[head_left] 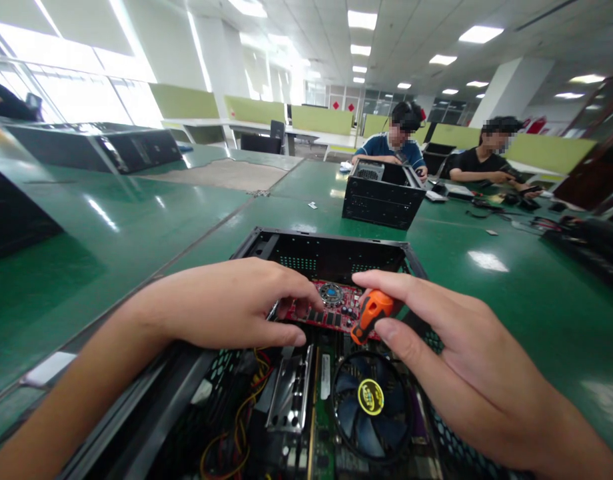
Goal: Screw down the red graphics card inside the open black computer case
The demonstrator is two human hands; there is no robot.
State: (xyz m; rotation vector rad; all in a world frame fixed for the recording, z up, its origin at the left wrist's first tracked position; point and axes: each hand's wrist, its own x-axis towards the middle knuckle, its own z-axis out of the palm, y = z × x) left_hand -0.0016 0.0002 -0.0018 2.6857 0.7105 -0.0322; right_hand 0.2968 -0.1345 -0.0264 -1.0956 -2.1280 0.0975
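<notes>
In the head view, my right hand (456,347) grips an orange and black screwdriver (374,312) between thumb and fingers; its shaft and tip cannot be made out. My left hand (241,303) is over the left end of a red graphics card (331,317), thumb and fingers apart, fingertips at the card or just above it. The card, with a small round fan, sits inside an open black computer case (336,243). Nearer to me is a CPU cooler fan (370,400) with a yellow label. Left of it are a metal bracket (290,393) and yellow and red cables (241,427).
Another black case (381,197) stands ahead on the green table (266,217), with a person behind it. A second person sits further right, near cables and parts. More cases lie at left (101,143) and right (591,257). A small white piece (312,205) lies beyond my case.
</notes>
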